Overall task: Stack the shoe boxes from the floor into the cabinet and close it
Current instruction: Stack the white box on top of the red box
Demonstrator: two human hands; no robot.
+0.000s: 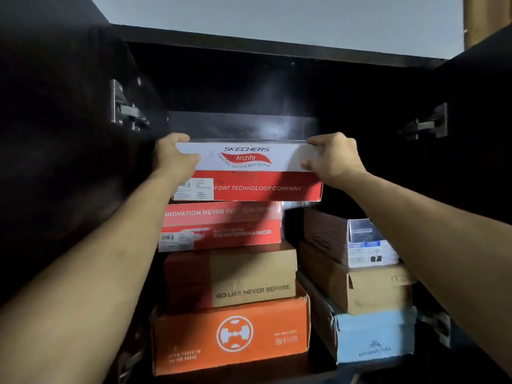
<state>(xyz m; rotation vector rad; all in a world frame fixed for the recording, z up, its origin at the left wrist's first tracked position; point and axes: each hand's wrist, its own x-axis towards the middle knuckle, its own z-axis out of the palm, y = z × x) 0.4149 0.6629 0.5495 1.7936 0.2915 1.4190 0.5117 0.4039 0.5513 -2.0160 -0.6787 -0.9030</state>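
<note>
Both hands are gripping the white-and-red Skechers box (247, 171) at its lid ends: left hand (174, 157) and right hand (333, 159), fingers curling over the top edge, thumbs on the front. The box is sitting atop the left stack in the dark cabinet (277, 48), apparently resting on the red box (221, 225); contact is blurred.

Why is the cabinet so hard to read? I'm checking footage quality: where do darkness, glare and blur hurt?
Head view: the black cabinet interior is underlit, its walls nearly lost; a hazy glare patch sits above the white-and-red Skechers shoe box gripped by the left hand and right hand; the red box below has smeared lettering; wide-angle distortion stretches the forearms.
</note>
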